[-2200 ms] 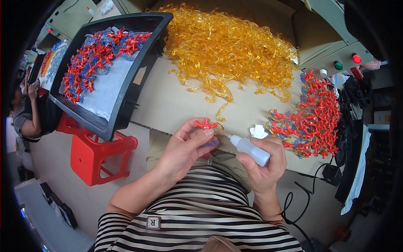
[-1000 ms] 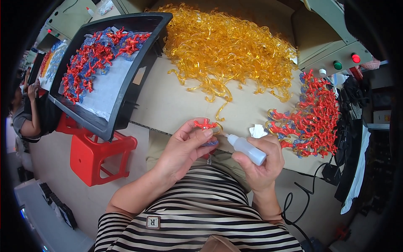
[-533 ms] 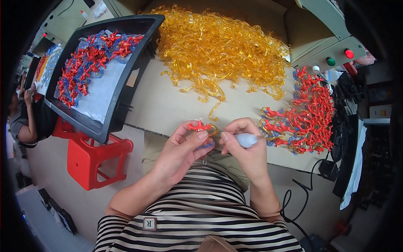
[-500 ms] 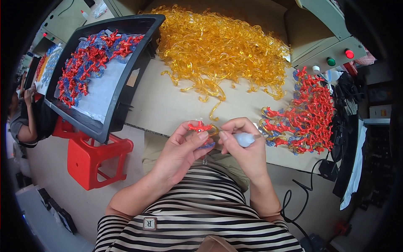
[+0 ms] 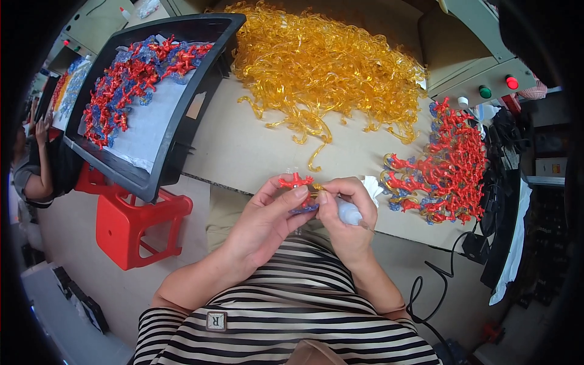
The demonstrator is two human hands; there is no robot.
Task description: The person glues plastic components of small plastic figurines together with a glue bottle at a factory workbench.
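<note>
My left hand (image 5: 264,219) pinches a small red figurine (image 5: 296,180) with a translucent blue part at its bottom, just over the table's front edge. Against it, the thumb and forefinger of my right hand (image 5: 348,222) grip a curled translucent yellow piece (image 5: 317,188). Tucked in that same hand is a whitish squeeze bottle (image 5: 348,213), its body partly covered by the fingers. Both hands are closed and nearly touch. Where the yellow piece meets the figurine is too small to make out.
A heap of yellow curled pieces (image 5: 322,67) covers the table's back. At right lie rows of red figurines (image 5: 450,164) beside cables and a control box with buttons (image 5: 485,91). A black tray (image 5: 176,121) of red and blue figurines stands left, above a red stool (image 5: 121,234). Another person (image 5: 36,164) sits far left.
My right hand has turned and come down slightly, its fingertips now against the figurine with the yellow piece. The bottle tilts differently. The whole view has shifted a little.
</note>
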